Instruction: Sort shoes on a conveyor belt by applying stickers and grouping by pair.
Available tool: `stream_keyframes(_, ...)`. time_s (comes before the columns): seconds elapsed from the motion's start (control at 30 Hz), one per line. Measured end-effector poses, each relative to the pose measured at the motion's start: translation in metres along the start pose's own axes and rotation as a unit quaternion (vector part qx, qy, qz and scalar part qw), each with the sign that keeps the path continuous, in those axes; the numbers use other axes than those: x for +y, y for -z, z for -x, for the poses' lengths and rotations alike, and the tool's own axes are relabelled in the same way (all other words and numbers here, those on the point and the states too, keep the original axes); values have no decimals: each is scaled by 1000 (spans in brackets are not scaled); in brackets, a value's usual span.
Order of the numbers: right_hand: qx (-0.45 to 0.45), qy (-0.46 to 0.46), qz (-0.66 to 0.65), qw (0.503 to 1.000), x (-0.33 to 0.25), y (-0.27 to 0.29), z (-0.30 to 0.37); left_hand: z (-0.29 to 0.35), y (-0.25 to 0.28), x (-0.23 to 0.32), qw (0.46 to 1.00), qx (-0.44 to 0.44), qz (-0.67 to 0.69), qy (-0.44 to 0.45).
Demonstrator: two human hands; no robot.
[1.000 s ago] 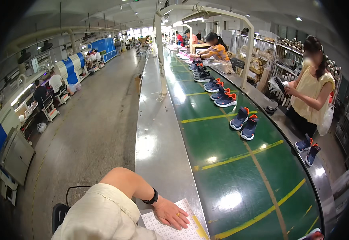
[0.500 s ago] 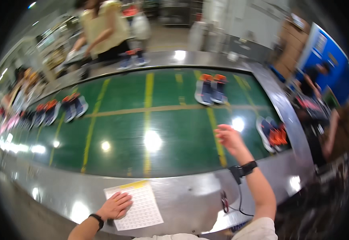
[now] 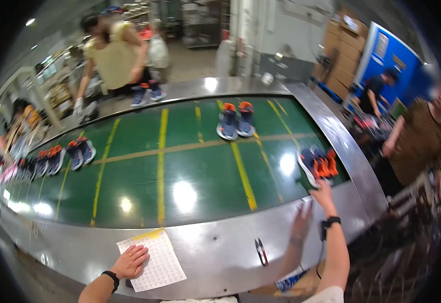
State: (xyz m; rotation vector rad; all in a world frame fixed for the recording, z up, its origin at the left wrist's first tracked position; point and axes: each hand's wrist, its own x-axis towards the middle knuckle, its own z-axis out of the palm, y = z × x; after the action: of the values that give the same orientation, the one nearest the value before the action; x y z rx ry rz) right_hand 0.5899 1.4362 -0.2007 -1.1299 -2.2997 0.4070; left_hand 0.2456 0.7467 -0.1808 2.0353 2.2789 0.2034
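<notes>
My left hand [image 3: 132, 261] lies flat, fingers spread, on a white sheet of small printed labels [image 3: 160, 266] with a yellow top strip. The sheet rests on the metal ledge near me. My right hand [image 3: 324, 195] reaches to the right end of the belt, thumb and fingers apart, at the near end of a pair of dark blue shoes with orange linings [image 3: 311, 164]. Whether the fingertips touch the shoes is hard to see. Between my arms, on the ledge, lie small thread snips [image 3: 262, 252]. Another blue and orange pair [image 3: 236, 121] stands farther back on the belt.
The green conveyor belt [image 3: 200, 177] has yellow stripes and a metal frame [image 3: 339, 131]. Several more shoes [image 3: 80, 152] stand at its left. Across the belt a person [image 3: 114, 55] works beside another pair [image 3: 147, 94]. Two people are at the right, near cardboard boxes [image 3: 345, 50].
My right hand has moved right and down from over the belt to the shoes at its right end. My left hand stays on the sheet. The view has shifted right.
</notes>
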Motion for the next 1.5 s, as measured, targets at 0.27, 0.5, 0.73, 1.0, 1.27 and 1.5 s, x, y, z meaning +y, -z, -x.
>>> stream_keyframes(0.27,-104,-66,218,968,18,23,-54,9,-3,-2,995,-94,17,3)
stream_keyframes(0.5,-26,-148,-532,834,148,-31,-117,11,-27,-5,996,-66,63,-20)
stream_keyframes(0.73,-198,-93,128,967,-101,42,-40,-3,-16,2,997,-50,29,-50)
stream_keyframes(1.0,-275,43,77,957,-269,72,86,-18,7,3,995,-41,10,-85)
stream_keyframes(1.27,-132,218,53,966,-346,41,235,-20,0,-20,995,-5,89,-53)
stream_keyframes(1.5,-120,132,27,984,-363,25,293,-66,39,20,975,9,205,87)
